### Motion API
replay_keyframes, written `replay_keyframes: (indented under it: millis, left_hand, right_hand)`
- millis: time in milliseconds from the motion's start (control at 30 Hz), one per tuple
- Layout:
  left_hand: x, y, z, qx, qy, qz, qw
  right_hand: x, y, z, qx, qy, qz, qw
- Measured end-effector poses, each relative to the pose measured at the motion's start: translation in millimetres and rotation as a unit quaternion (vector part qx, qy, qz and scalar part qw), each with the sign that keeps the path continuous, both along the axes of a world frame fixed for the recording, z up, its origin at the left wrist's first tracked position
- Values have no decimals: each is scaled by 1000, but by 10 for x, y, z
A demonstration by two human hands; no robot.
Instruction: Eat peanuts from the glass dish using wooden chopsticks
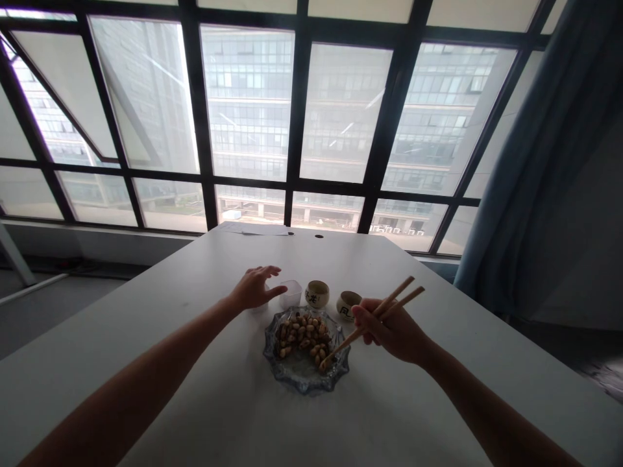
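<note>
A scalloped glass bowl (306,383) holding many brown nuts (304,331) stands on the white table. My right hand (389,327) grips a pair of wooden chopsticks (357,333), whose tips rest among the nuts at the bowl's right side; a nut shows at the tips, but whether it is pinched I cannot tell. My left hand (256,287) is held with fingers apart and nothing in it, beside a clear plastic container (291,294) behind the bowl. Two small cups with dark characters stand to the right of that container, one (317,294) upright behind the bowl, the other (346,305) partly behind my right hand.
White papers (257,229) lie at the far edge of the table (219,402), near two dark round holes. Beyond are large black-framed windows (248,104). A blue curtain (525,162) hangs at the right.
</note>
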State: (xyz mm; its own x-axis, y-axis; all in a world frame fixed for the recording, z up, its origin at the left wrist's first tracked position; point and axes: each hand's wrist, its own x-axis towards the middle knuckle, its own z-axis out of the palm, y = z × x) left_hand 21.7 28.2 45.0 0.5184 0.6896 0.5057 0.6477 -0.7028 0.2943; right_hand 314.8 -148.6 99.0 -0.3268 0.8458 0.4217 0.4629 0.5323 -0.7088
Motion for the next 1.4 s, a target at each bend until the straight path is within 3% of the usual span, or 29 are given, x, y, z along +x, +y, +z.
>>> replay_keyframes:
  millis: [200,333,500,667,900,1167,1400]
  left_hand:
    - [-328,-60,-421,17,-136,69,988]
    - [-373,-53,-614,-30,-179,91,979]
    - [-345,-101,-585,-102,-138,115,978]
    - [-344,-130,-558,-116,-110,121,980]
    - [-342,-145,-552,-126,-97,115,981]
    - [-335,-145,-559,-116,-95,113,982]
    - [-337,-127,-589,-106,-100,111,983]
  right_hand:
    - [83,13,-29,-128,-51,94,986]
    - [25,51,-116,-102,-33,63,992]
    - [-66,81,-185,-28,-10,0,1000]
    - [-59,86,-193,-6,27,-48,998]
    - [-84,36,-141,-20,26,-31,999]
    - [-216,42,-241,-32,14,-65,997]
    - [-240,41,-254,-42,33,-50,997]
